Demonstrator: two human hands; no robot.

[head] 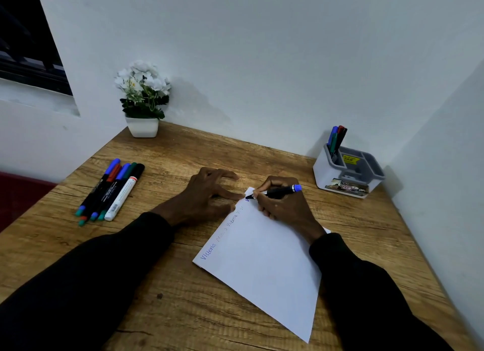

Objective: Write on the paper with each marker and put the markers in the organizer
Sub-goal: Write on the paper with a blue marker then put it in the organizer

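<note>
A white sheet of paper [267, 267] lies tilted on the wooden desk [183, 298], with several handwritten words along its upper left edge. My right hand [282, 206] grips a black marker with a blue end [281, 191], its tip touching the paper's far corner. My left hand [207, 193] rests spread on the desk, fingertips pressing the paper's edge. Several markers [110, 191] lie side by side at the left. The grey and white organizer [348, 172] at the right back holds several markers [336, 141] upright.
A white pot of white flowers [142, 99] stands at the desk's back left corner. Walls close the desk at the back and right. A dark window [26, 41] is at the upper left. The desk's left edge drops off beside the loose markers.
</note>
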